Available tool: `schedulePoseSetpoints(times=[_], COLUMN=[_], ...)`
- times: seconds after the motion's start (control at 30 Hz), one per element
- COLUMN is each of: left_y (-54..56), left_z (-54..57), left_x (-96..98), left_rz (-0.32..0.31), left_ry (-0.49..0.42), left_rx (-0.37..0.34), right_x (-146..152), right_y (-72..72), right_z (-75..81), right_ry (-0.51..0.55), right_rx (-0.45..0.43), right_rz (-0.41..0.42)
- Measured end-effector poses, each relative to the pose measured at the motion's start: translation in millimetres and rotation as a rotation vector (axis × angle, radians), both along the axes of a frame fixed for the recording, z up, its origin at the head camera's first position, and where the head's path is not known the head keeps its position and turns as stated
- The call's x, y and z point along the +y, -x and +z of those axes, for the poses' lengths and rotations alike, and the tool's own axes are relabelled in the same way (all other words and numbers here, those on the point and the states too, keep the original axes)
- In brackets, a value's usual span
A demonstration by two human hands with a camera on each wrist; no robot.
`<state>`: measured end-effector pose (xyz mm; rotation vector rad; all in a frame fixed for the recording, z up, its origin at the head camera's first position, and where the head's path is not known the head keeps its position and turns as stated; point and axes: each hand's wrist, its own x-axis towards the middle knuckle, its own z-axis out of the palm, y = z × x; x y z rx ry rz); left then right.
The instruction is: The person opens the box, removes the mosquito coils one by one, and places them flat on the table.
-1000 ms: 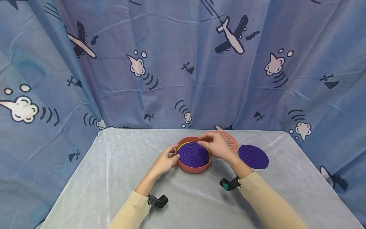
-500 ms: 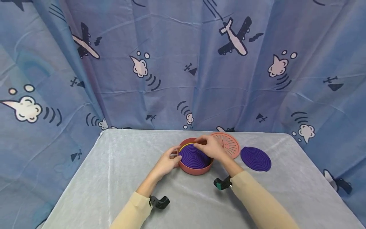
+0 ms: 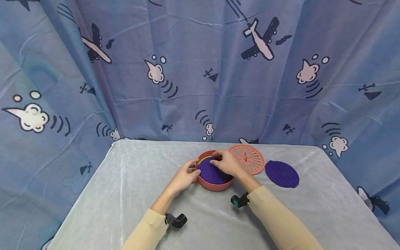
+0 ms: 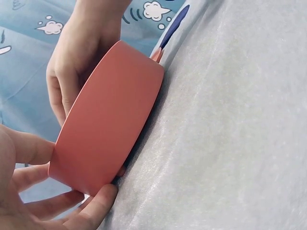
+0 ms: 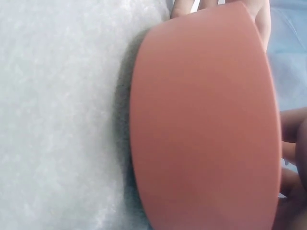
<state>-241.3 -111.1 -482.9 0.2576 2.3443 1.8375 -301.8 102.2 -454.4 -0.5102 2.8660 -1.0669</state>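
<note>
A round reddish-orange box (image 3: 215,187) stands on the table with a purple spiral coaster (image 3: 208,174) inside it. A yellow edge (image 3: 204,160) shows beneath the coaster at the back left. My left hand (image 3: 183,177) grips the box from its left side, thumb at the rim and fingers spread round the wall, as the left wrist view shows. My right hand (image 3: 229,163) reaches over the right rim, thumb over the purple coaster near its back edge. Its other fingertips are hidden inside the box, so I cannot tell whether they pinch the coaster.
Behind and right of the box lies a slotted orange disc (image 3: 254,163) with a small raised piece at its middle. A second purple spiral coaster (image 3: 282,174) lies flat farther right. A blue printed curtain (image 3: 187,69) hangs behind the white-covered table (image 3: 147,166).
My right hand has moved left and farther in over the box, uncovering more of the slotted disc. The yellow edge at the box's right side has gone from sight. My left hand keeps its grip.
</note>
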Motion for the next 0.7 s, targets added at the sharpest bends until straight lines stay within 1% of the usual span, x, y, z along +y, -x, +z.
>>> schedulePoseSetpoints(times=[0.4, 0.7], left_y=[-0.4, -0.3], left_z=[0.4, 0.2], left_x=[-0.1, -0.4], left_rz=[0.01, 0.004], left_ry=[0.01, 0.015], left_rx=[-0.007, -0.012], right_x=[0.6, 5.8], right_y=[-1.3, 0.0], right_z=[0.4, 4.5], right_ry=[0.014, 0.071], right_rx=[-0.005, -0.025], right_rz=[0.006, -0.012])
